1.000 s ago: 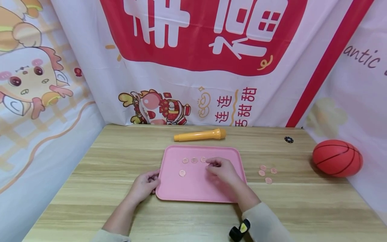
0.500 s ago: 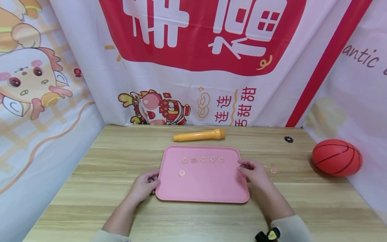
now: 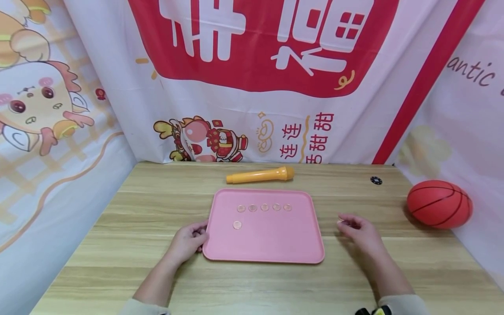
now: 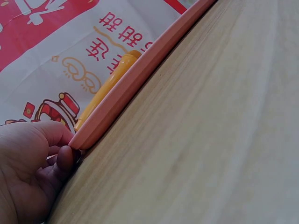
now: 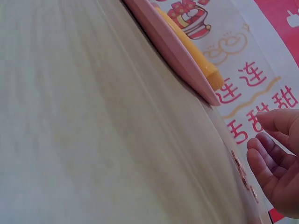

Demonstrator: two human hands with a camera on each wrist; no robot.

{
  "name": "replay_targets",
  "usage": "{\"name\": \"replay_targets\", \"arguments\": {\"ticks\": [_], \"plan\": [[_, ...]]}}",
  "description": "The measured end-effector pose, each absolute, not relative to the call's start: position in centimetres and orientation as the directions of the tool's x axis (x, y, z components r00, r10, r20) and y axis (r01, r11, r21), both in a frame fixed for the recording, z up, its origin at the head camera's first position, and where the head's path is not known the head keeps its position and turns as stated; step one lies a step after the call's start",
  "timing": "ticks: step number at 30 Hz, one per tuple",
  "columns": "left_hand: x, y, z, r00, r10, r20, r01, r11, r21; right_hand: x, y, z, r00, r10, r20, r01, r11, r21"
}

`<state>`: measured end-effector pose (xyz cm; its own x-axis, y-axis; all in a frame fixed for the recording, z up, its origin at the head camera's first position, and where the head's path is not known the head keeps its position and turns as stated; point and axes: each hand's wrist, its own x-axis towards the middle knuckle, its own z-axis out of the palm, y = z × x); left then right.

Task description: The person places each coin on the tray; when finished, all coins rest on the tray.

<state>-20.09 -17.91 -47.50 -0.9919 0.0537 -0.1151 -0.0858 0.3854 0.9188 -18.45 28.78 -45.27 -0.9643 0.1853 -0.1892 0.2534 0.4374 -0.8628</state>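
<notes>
Bare worktop [image 3: 157, 205] left of and in front of the pink tray [image 3: 267, 245] gives free passage; toy microphone [image 3: 260, 176] blocks behind it, basketball [image 3: 439, 204] and curtain walls hem the right.

The backdrop cloth [image 3: 354, 131] carries big white Chinese characters on red, only partly in view, smaller red characters 连连 and 甜甜 lower down, and the letters "antic" at the right edge
</notes>
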Motion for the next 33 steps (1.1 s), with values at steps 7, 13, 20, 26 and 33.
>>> {"name": "replay_targets", "arguments": {"ticks": [7,13,20,26,33], "plan": [[-20.2,-17.9,-47.7,-0.992,0.053,-0.113,-0.084,0.382,0.920,-17.9,30.5,-45.7,-0.961,0.202,-0.187,0.265,0.499,-0.825],[-20.1,-18.0,-47.7,-0.992,0.053,-0.111,-0.082,0.387,0.919,-17.8,31.3,-46.2,-0.965,0.201,-0.169,0.256,0.585,-0.770],[-20.1,-18.0,-47.7,-0.992,0.054,-0.112,-0.082,0.393,0.916,-18.0,31.8,-46.6,-0.959,0.210,-0.191,0.283,0.663,-0.693],[-20.1,-18.0,-47.8,-0.993,0.057,-0.107,-0.076,0.393,0.916,-18.3,32.0,-46.7,-0.966,0.191,-0.173,0.257,0.719,-0.646],[-20.0,-18.0,-47.8,-0.993,0.055,-0.102,-0.071,0.400,0.914,-18.3,32.0,-46.6,-0.977,0.162,-0.140,0.214,0.757,-0.617]]}}
